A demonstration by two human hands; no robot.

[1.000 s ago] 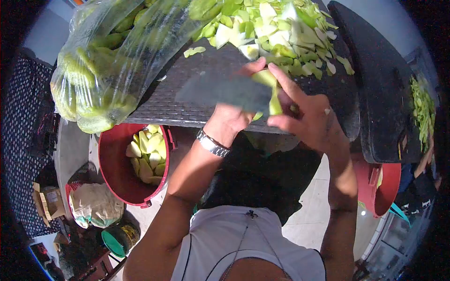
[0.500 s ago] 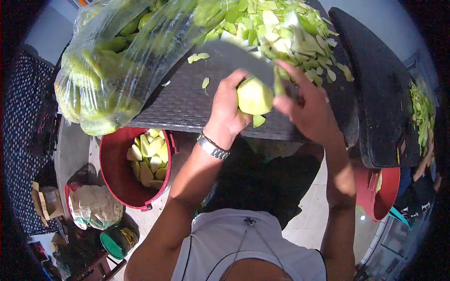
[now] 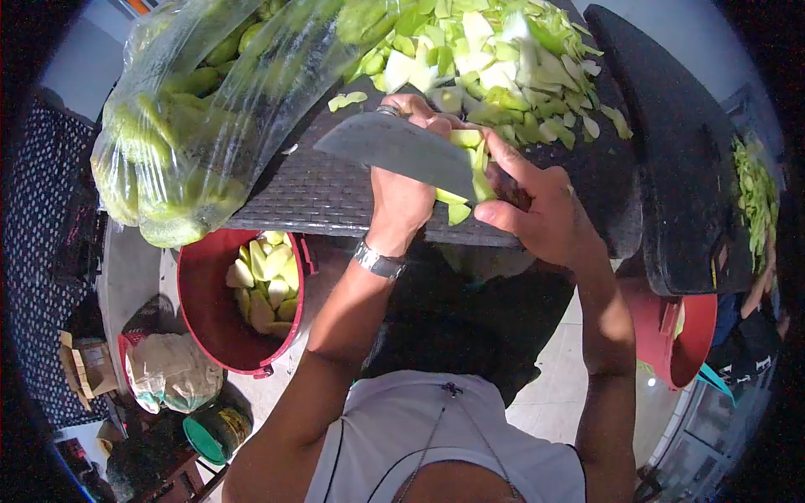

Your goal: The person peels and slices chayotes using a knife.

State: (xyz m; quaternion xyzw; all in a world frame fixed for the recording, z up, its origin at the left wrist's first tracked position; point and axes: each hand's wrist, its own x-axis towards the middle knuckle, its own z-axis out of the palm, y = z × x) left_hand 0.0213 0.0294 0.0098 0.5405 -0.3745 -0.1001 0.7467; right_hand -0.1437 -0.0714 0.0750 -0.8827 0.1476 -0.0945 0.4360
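The right hand closes around the knife's handle; the left hand, partly behind the blade, curls around a green fruit above the table's near edge.

Left arm and right arm forward, hands close together. Left hand curled, partly hidden. Right hand gripping, thumb and forefinger pointing leftward.
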